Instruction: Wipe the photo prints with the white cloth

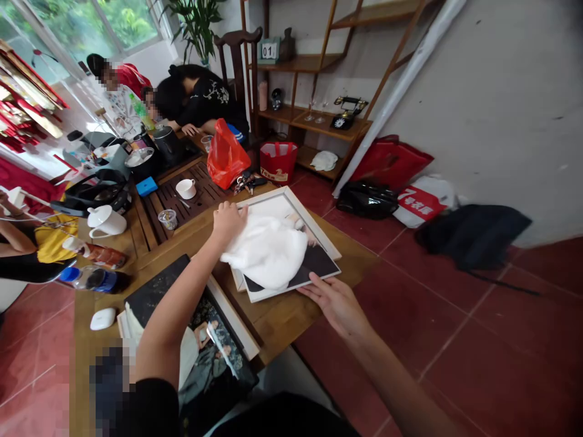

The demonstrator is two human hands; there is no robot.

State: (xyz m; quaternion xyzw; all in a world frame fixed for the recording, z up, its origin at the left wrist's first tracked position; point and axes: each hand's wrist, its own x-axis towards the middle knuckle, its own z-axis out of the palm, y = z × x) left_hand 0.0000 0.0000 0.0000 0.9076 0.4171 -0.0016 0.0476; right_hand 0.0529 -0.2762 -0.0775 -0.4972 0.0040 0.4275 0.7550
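Note:
A white-framed picture [320, 241] lies flat on the wooden table [282, 315], near its far right corner. My left hand [228, 221] is closed on a white cloth [268, 252] that lies bunched over the picture's glass. My right hand [334, 298] rests on the frame's near edge with its fingers stretched out flat, holding nothing. A second picture in a dark frame [214, 346] lies closer to me on the table, partly under my left arm.
A red plastic bag [225, 156], keys, white cups [186, 188], a teapot [105, 220] and bottles [93, 279] crowd the table's far side. Two people [191, 97] sit beyond. Bags [469, 233] lie on the red tiled floor along the wall. Wooden shelves [314, 67] stand behind.

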